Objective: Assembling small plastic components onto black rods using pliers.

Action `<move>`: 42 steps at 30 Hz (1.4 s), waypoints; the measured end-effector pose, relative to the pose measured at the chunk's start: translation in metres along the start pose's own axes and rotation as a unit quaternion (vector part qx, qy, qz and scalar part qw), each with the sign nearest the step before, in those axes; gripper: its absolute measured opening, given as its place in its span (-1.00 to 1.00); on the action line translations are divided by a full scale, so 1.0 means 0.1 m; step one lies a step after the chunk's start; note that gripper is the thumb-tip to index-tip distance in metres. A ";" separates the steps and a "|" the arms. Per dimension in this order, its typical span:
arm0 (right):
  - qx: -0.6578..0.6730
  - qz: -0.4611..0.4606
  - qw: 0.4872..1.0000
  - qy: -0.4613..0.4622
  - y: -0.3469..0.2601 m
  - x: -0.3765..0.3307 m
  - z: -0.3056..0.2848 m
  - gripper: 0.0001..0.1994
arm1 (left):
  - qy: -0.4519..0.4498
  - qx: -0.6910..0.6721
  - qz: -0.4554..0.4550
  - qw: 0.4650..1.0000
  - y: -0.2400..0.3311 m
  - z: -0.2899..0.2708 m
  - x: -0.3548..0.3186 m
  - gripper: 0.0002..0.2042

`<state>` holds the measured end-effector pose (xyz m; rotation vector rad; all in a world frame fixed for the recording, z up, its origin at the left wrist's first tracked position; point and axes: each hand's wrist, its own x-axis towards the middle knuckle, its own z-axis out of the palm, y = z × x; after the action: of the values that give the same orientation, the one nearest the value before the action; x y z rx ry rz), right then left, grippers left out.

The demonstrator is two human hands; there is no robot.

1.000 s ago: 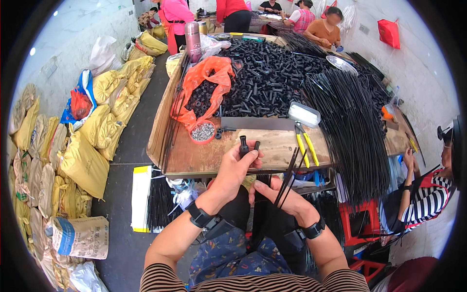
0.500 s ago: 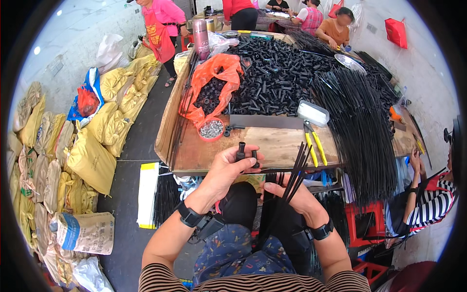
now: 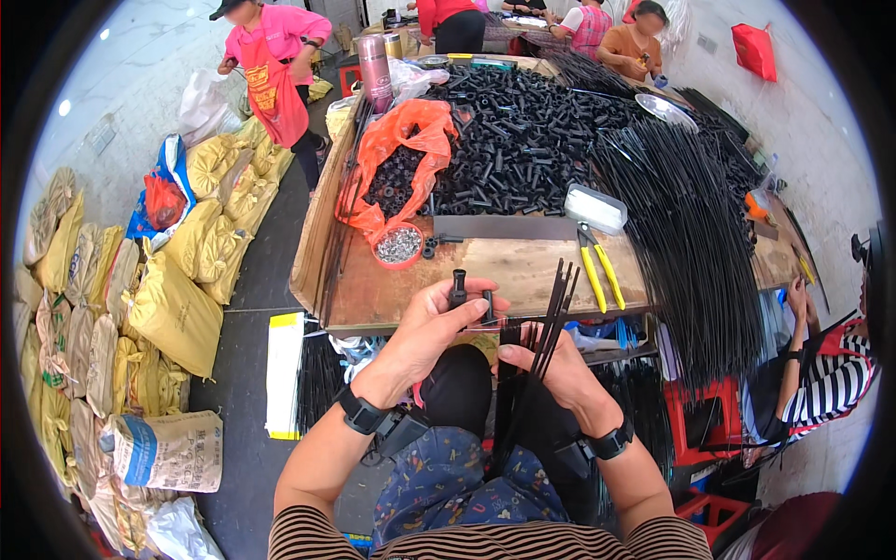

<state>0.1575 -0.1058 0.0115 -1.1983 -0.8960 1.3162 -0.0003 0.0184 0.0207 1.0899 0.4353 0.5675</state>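
My left hand (image 3: 431,322) is closed around short black plastic sleeves; one sleeve (image 3: 458,287) stands up by the thumb and a second (image 3: 488,305) sits between the fingers. Just to the right, my right hand (image 3: 560,369) pinches a bundle of long thin black rods (image 3: 553,327), which slant down across my lap. The fingertips of both hands are close together at the table's front edge, and some of the right fingers are hidden behind the rods. Beyond the hands, pliers with yellow handles (image 3: 610,278) lie on the wooden table (image 3: 504,266).
A pile of black plastic parts (image 3: 523,140) covers the table's far side. Nearer are an orange bag (image 3: 425,140), a red bowl of small metal pieces (image 3: 399,246) and a clear tub (image 3: 597,207). Long rods (image 3: 691,252) overhang the right edge. Yellow sacks (image 3: 173,299) line the left wall.
My right hand has come left, closer to my left hand, with the rods more upright. The left hand still grips the sleeves. A person in a red apron at the far left has shifted.
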 end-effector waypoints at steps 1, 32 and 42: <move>0.000 -0.001 1.000 0.002 0.00 0.00 0.00 -0.90 | -0.007 0.007 0.003 1.000 0.00 0.00 0.00 -0.73; 0.036 -0.025 0.999 0.027 0.07 0.02 0.04 -0.83 | -0.075 -0.150 -0.012 0.986 -0.16 -0.04 -0.17 -0.51; 0.014 -0.009 0.999 0.033 0.08 0.01 0.07 -0.82 | -0.064 -0.126 -0.004 0.990 -0.24 -0.05 -0.16 -0.48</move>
<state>0.1490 -0.1053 0.0054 -1.2022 -0.8360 1.2634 -0.0108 0.0035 -0.0028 0.8752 0.2474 0.5262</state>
